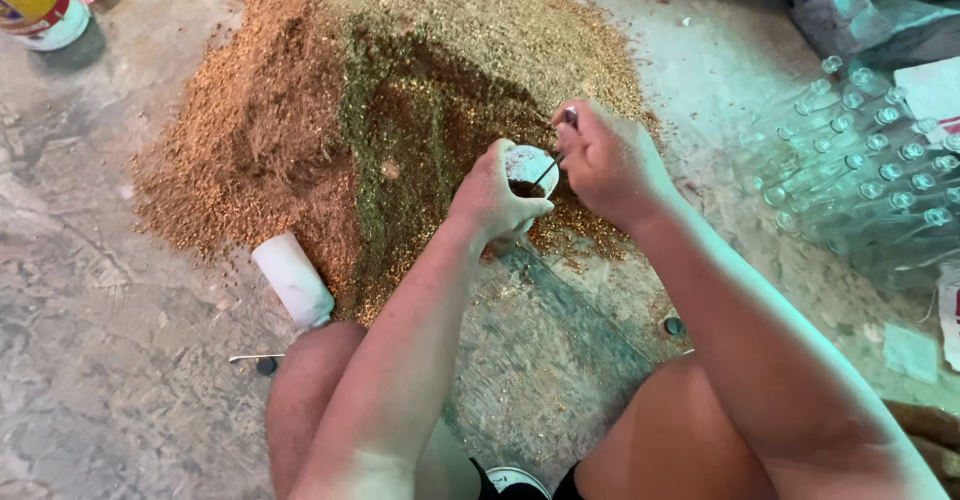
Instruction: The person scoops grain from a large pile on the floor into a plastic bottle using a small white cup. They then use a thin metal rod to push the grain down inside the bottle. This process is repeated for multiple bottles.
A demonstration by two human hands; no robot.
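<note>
We are gripping a small white cup [530, 172] in our left hand [492, 198], the fingers wrapped around its side and the cup tilted a little, its mouth facing up toward us with dark material showing inside. Our right hand [606, 158] is pinching a thin metal spoon [553, 163], its end sticking out above the fingers and its shaft reaching down into the cup's opening. Both hands are working close together, almost touching, just above the near edge of a big heap of loose granular material [400, 110] spread on the concrete floor [90, 260].

The heap is showing in bands: reddish brown on the left, greenish in the middle and on top, and a darker brown hollow right behind the cup. Beside the heap's left foot, a white plastic bottle [292, 280] is lying on its side, and a small dark cap [266, 365] is sitting near our left knee. Off to the right, a packed cluster of clear glass bottles [860, 150] is lying together, well apart from the hands. In the far left corner, a yellow and white container [38, 5] is standing at the picture's edge.
</note>
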